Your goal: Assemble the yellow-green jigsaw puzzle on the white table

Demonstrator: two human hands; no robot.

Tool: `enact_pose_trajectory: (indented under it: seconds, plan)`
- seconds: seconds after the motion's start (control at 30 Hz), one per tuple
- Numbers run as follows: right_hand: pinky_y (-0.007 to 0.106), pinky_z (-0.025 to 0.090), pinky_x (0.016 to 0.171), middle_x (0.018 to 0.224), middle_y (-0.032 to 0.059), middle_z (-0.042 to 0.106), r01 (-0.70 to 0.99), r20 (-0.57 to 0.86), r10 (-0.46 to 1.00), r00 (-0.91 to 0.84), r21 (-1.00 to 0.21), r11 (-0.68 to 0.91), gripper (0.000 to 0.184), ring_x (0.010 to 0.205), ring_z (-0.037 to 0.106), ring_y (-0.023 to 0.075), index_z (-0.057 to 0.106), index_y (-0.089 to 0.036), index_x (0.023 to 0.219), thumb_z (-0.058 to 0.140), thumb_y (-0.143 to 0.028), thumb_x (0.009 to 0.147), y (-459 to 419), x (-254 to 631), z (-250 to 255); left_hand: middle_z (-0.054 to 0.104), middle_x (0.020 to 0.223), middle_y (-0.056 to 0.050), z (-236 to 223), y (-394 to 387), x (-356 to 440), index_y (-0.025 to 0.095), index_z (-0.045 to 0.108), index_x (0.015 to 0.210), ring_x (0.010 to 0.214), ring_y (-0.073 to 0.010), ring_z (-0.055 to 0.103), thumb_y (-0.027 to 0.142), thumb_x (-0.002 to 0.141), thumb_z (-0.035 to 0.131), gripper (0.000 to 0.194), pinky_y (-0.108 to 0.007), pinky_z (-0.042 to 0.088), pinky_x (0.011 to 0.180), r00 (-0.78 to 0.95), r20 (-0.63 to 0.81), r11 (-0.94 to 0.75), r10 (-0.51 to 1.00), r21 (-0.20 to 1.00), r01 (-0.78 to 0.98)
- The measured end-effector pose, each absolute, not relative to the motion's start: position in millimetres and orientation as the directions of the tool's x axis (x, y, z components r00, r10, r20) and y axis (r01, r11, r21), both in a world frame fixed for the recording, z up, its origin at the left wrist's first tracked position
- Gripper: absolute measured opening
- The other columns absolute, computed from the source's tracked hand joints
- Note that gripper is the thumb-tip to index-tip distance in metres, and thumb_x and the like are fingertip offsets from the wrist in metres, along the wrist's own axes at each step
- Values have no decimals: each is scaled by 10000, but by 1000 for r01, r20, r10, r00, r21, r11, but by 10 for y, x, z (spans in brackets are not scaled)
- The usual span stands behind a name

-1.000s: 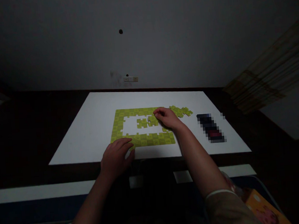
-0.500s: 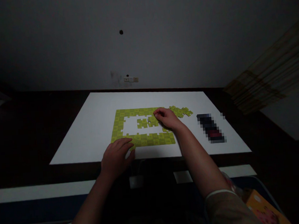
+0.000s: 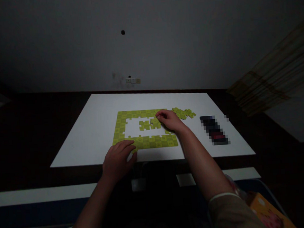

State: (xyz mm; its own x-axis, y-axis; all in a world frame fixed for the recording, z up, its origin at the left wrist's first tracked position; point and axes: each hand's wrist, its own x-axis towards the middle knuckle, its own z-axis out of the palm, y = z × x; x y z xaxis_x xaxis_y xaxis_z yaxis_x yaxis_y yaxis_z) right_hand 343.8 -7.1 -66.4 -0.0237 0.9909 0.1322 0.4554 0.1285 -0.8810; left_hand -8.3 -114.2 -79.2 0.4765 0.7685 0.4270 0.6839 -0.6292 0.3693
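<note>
A yellow-green jigsaw puzzle [image 3: 118,125] lies on the white table, its border joined around a white gap. Inside the gap sit a few joined puzzle pieces [image 3: 144,125], with another group [image 3: 155,123] right beside them. My right hand [image 3: 169,119] is over the frame's upper right part, thumb and fingertips pinched together; whatever is between them is too small to make out. At the lower left corner rests my left hand [image 3: 120,158], its fingers apart and touching the puzzle's edge. Part of the right border is hidden beneath my right hand and wrist.
Several loose puzzle pieces [image 3: 184,113] lie in a heap beyond my right hand. A blurred-out dark object [image 3: 214,130] is near the table's right side. The white table [image 3: 77,133] ends just before me. An orange box [image 3: 268,211] stands low at the right.
</note>
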Motion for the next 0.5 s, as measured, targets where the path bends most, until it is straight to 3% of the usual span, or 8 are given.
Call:
enact_pose_trajectory:
  seconds: [0.5]
  plan:
    - [382, 557, 820, 883, 27, 782, 450, 119, 993, -15, -886, 113, 197, 821, 680, 226, 810, -247, 1003, 734, -377, 876, -93, 3428, -622, 850, 1358, -44, -770, -1144, -80, 332, 819, 1198, 1252, -315, 804, 336, 1049, 719, 179, -525, 665, 965, 492, 422, -635, 762, 330, 699]
